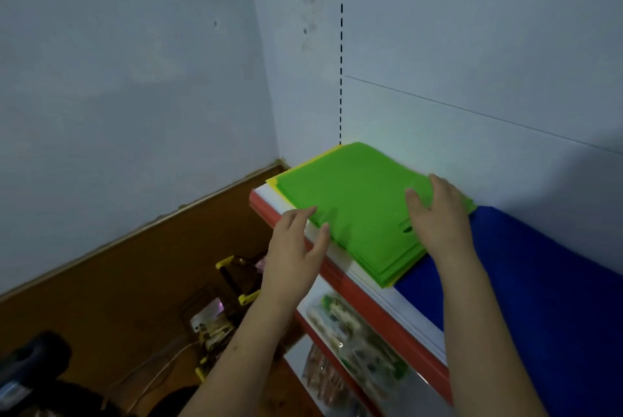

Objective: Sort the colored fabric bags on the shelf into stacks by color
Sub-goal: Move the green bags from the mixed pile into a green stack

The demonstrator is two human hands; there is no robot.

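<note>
A stack of green fabric bags (357, 201) lies flat on the top shelf (414, 315) in the corner. Yellow bags (274, 181) peek out beneath it along its left edge. To the right lies a stack of blue bags (539, 268), reaching toward the wall. My right hand (435, 214) rests flat on the green stack's right side, fingers straight. At the stack's front-left edge, my left hand (296, 248) has its fingers spread and its fingertips touching the green fabric.
The shelf has a red front lip (340, 278). A lower shelf holds packaged goods (354, 332). Walls close in behind and to the left. On the brown floor (135, 265) below left stand a yellow-framed object, cables and dark items.
</note>
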